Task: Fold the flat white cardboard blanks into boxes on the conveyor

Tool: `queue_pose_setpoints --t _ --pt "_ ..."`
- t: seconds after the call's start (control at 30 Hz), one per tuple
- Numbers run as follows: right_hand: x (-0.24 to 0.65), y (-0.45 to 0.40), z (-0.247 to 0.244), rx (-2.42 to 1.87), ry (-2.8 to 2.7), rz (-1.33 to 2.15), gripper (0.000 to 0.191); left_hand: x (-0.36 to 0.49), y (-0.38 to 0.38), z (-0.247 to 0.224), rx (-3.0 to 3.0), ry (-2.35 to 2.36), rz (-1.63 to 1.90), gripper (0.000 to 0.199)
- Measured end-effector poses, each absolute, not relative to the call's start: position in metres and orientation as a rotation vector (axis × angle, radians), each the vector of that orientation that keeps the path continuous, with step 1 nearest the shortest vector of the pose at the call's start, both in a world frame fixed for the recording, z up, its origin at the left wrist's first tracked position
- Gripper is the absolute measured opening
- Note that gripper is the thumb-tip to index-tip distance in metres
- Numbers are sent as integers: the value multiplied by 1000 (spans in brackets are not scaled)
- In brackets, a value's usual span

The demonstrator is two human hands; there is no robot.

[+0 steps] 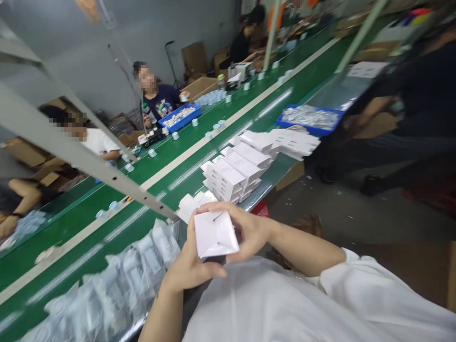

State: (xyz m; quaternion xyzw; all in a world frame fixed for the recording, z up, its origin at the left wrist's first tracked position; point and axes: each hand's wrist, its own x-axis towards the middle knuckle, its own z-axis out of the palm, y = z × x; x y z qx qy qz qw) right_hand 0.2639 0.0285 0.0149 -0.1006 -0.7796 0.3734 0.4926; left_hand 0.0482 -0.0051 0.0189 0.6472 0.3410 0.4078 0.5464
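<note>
White cardboard box (215, 234) gripped between my left hand (188, 268) and right hand (252, 232), near stacked boxes (231, 171) on the green conveyor belt (71, 232).

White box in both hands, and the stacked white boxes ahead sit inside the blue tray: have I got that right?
No: the head view shows the stacked white boxes lying on the bench outside the blue tray, which holds bagged items instead. The left hand and right hand do hold the white box.
</note>
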Motion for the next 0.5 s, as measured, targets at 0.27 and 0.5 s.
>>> queue_pose_setpoints --t 0.27,0.5 --pt "356 21 10 -972 -1623 1107 117 101 61 28 2834 747 835 73" --pt "409 67 2 -1306 -1276 894 77 200 125 54 2806 510 861 66"
